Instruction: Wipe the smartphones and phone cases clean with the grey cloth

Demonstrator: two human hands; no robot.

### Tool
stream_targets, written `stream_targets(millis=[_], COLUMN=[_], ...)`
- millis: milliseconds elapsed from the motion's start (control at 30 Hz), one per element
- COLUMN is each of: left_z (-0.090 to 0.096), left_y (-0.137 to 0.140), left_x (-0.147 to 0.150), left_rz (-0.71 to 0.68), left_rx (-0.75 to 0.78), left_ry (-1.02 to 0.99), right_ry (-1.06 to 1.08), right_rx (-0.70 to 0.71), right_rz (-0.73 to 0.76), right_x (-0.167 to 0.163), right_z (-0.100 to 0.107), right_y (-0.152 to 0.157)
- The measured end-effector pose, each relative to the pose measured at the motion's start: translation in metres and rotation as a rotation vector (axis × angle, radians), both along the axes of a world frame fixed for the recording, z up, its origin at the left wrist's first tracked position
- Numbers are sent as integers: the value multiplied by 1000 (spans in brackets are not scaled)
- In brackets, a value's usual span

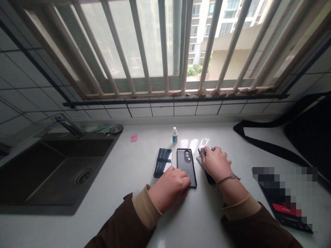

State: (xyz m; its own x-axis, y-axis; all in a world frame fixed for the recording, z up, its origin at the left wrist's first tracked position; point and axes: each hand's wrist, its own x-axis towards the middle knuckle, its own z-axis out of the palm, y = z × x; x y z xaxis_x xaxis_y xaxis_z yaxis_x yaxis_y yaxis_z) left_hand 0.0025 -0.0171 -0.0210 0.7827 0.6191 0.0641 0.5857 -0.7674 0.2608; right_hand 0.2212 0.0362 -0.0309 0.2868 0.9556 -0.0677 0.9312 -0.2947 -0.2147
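A dark phone case (186,160) with a round-cornered camera cutout lies on the white counter. My left hand (172,184) is closed at its lower end, fingers curled over the lower left edge; the fingertips are partly hidden. Left of the case lies a phone (163,162) with a dark, reflective screen, its lower corner behind my left hand. My right hand (216,163), with a bracelet at the wrist, is closed over a dark, flat phone-like object (210,177). A grey edge (199,159) shows beside its fingers; most of that object is covered.
A small white bottle (175,136) stands behind the phones, and a pink paper note (133,138) lies to its left. The dark sink (99,165) with a faucet (69,125) is at left. At right are a black strap (269,137) and a partly pixelated dark item (281,203).
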Motion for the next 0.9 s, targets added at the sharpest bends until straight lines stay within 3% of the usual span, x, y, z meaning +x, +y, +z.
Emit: stream_targets(millis=[467,567,700,900], left_z=[0,-4,-10,-20], left_y=[-1,-3,-10,-22], left_x=[0,1,8,25], left_rz=[11,16,-54,-140], left_rx=[8,71,177,154], left_ry=[12,-32,-111,-62], right_ry=[100,95,65,2], right_rx=[5,25,45,83], right_rz=[-67,-56,-42,-8], right_x=[10,10,9,7], right_z=[-5,-7,-8,-7], right_y=[13,14,12,7])
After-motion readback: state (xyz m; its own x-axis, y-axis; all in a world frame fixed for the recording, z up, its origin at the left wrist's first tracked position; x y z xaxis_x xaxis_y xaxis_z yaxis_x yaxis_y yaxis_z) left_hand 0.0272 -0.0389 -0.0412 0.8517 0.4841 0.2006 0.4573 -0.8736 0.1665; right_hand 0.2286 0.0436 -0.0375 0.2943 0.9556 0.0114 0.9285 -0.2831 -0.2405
